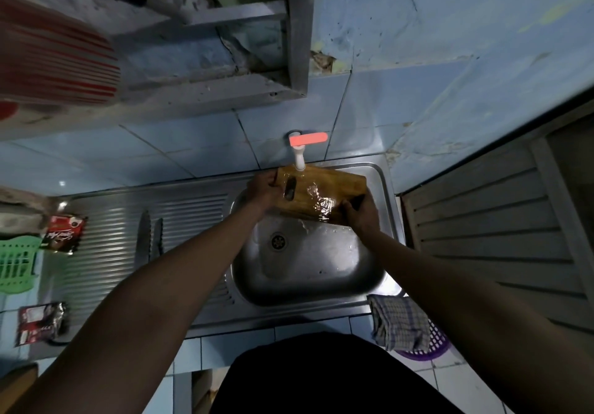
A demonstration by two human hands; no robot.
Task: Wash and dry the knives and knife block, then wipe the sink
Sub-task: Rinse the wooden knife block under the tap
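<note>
I hold a wooden knife block on its side over the steel sink, right under the white tap with the red handle. Water runs over the block's wet face. My left hand grips the slotted left end. My right hand grips the lower right corner. Two knives lie side by side on the ribbed drainboard left of the basin.
A checked cloth hangs at the sink's front right corner over a purple basket. Two sachet packs and a green plastic rack sit at the far left. A louvred door stands to the right.
</note>
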